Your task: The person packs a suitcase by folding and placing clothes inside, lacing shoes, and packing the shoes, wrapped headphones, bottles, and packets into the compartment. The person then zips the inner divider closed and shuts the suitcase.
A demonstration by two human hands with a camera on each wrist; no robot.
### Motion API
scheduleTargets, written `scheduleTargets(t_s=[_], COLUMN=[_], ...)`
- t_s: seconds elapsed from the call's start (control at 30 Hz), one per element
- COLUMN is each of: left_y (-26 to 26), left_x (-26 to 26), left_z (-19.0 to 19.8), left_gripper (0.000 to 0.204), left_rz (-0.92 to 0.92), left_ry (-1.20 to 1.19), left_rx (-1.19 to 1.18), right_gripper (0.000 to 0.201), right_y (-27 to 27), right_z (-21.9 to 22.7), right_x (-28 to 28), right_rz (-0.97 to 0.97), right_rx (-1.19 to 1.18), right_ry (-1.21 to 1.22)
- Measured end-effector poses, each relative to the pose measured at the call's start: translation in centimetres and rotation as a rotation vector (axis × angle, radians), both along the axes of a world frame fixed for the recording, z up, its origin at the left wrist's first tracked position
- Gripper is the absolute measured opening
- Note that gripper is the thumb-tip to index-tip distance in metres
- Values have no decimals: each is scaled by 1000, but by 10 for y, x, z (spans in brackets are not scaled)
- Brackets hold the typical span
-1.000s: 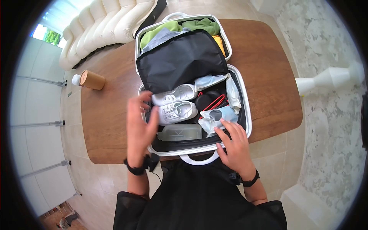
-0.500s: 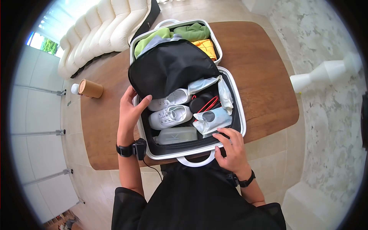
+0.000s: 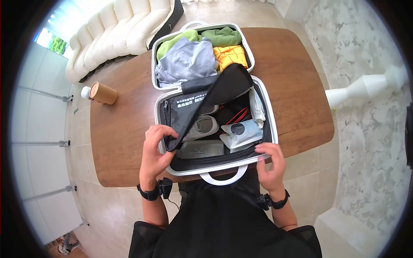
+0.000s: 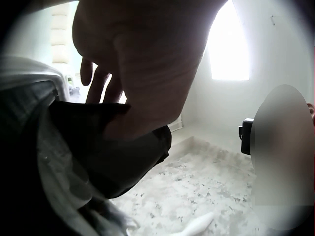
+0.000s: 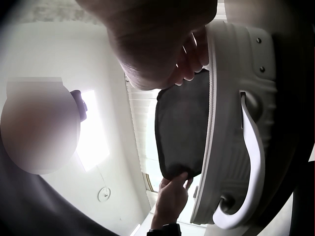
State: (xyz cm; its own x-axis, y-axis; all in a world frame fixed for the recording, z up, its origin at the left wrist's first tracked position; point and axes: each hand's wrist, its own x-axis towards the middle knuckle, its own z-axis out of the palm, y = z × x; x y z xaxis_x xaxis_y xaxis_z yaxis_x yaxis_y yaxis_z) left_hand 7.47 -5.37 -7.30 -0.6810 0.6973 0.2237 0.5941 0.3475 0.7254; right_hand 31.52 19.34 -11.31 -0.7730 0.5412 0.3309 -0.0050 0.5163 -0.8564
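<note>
A white suitcase (image 3: 270, 114) lies spread on the wooden table, handle toward me. My left hand (image 3: 154, 150) pinches a corner of its black fabric divider (image 3: 235, 81) between thumb and fingers at the left front edge. The divider stretches diagonally over the near half, partly covering white sneakers (image 3: 202, 127). A translucent container (image 3: 201, 149) lies along the front, with a red cord (image 3: 241, 115) and a pale blue packet (image 3: 243, 134) to the right. My right hand (image 3: 272, 167) rests at the right front rim, fingers loosely bent; the right wrist view shows its fingertips over the edge.
Folded clothes fill the far half: a grey garment (image 3: 187, 62), green ones (image 3: 221, 37) and a yellow piece (image 3: 231, 56). A brown cylinder (image 3: 104, 93) lies at the table's left, beside a white rounded object (image 3: 85, 92). A cream sofa (image 3: 114, 34) stands behind.
My left hand took hold of the divider and drew its corner toward me, uncovering the grey garment and covering part of the shoes. My right hand shifted from the packet to the right front rim.
</note>
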Motion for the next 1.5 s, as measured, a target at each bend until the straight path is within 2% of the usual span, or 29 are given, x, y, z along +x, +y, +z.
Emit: scheduleTargets(t_s=[0.03, 0.1, 0.13, 0.17, 0.23, 0.27, 0.4, 0.5, 0.73, 0.9, 1.03, 1.13, 1.17, 1.23, 1.27, 1.3, 1.37, 1.4, 1.5], left_y=[-2, -5, -9, -9, -4, -4, 26, 53, 87, 94, 92, 90, 90, 91, 92, 92, 92, 91, 89], left_x=[2, 6, 7, 10, 16, 17, 29, 40, 58, 72, 73, 74, 75, 77, 77, 77, 77, 77, 75], left_z=[2, 7, 10, 13, 20, 22, 23, 24, 12, 1, -4, -5, -5, -8, -9, -9, -9, -11, -6], left_gripper=[36, 36, 43, 43, 53, 65, 72, 70, 63, 59, 57, 57, 57, 56, 56, 56, 55, 55, 51], left_rz=[2, -27, -55, -56, -42, -67, -174, -259, -380, -377, -379, -371, -374, -380, -384, -381, -397, -404, -432], left_ry=[1, 78, 82, 85, 78, 90, 176, 240, 273, 265, 264, 264, 263, 270, 278, 279, 288, 306, 320], left_rx=[3, -135, -209, -207, -229, -264, -249, -261, -228, -209, -219, -219, -219, -221, -222, -230, -214, -217, -229], right_gripper=[28, 27, 37, 37, 50, 63, 75, 75, 74, 62, 52, 42, 42, 41, 45, 45, 51, 56, 55], right_y=[2, 10, 16, 19, 24, 29, 38, 41, 39, 39, 53, 60, 57, 46, 45, 44, 42, 42, 42], right_z=[1, 7, 10, 14, 20, 18, 7, 4, 7, 13, 9, 1, 3, 8, 13, 16, 16, 12, 3], right_x=[-2, -11, -13, -20, -32, -35, -48, -48, -45, -48, -45, -37, -37, -42, -45, -46, -49, -50, -48], right_rz=[2, -132, -131, -132, -146, -97, 9, 28, 52, 80, 138, 104, 106, -58, -21, -16, 57, 72, 85], right_rx=[3, 134, 211, 213, 285, 284, 343, 405, 369, 409, 379, 44, 43, -59, 90, 83, 418, 487, 500], right_ry=[1, 19, -22, -20, -104, -141, -210, -232, -310, -380, -321, -150, -150, -69, -59, -56, -204, -241, -329])
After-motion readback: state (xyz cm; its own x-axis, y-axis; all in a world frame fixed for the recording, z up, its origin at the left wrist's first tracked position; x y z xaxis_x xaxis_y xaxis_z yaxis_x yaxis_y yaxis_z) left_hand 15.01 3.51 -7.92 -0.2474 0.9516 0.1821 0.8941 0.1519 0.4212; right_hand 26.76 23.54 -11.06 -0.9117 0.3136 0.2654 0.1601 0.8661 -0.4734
